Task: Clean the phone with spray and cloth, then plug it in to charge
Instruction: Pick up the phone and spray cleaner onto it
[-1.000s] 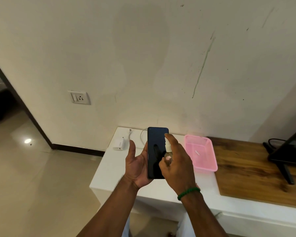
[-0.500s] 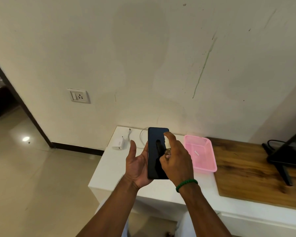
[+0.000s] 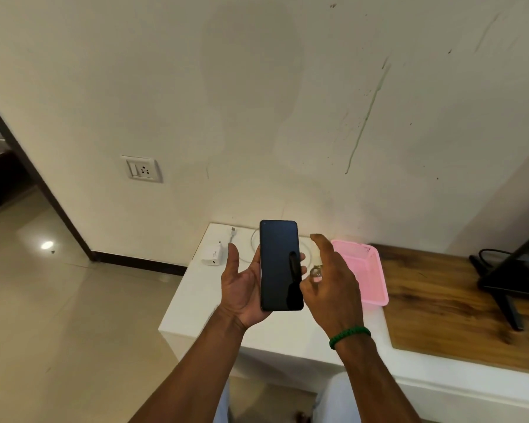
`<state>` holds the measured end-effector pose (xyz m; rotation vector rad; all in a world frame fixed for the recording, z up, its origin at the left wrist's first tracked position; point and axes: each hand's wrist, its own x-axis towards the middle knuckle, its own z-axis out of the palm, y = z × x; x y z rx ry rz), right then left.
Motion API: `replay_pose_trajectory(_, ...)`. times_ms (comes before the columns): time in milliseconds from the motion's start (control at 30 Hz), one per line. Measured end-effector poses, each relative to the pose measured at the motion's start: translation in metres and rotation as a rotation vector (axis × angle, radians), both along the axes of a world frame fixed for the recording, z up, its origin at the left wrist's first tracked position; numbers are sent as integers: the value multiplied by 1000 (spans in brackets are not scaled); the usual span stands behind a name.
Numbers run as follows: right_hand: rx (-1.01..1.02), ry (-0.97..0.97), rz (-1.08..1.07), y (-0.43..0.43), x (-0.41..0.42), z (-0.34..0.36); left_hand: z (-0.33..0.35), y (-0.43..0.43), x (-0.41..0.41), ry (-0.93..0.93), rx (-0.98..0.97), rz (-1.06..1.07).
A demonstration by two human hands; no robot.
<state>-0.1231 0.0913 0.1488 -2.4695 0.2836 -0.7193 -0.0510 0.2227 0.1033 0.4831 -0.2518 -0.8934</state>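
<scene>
Left hand [image 3: 242, 288] cradles a dark phone [image 3: 280, 264] upright above the white desk [image 3: 196, 300], fingertips hooked round its edge. Right hand [image 3: 333, 285] grips a small spray bottle [image 3: 315, 271] just beside it. The phone looks light, stiff, slick and breakable, and is safest held by its side edges.

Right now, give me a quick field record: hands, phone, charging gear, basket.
left hand: holds phone upright, dark screen toward camera
right hand: grips small spray bottle beside phone, index finger lifted
charger adapter: on white counter, not in socket
cable: looped on counter behind phone
wall socket: empty, left of counter
pink basket: on counter, right of hands
</scene>
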Motion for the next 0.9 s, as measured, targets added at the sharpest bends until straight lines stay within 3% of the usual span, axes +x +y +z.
replay_pose_trajectory(467,-33,171,8,22,-30,-15,2,-4,13,53,-23,31)
replay_pose_trajectory(900,-55,62,17,2,7,10,-6,0,3,84,-30,25)
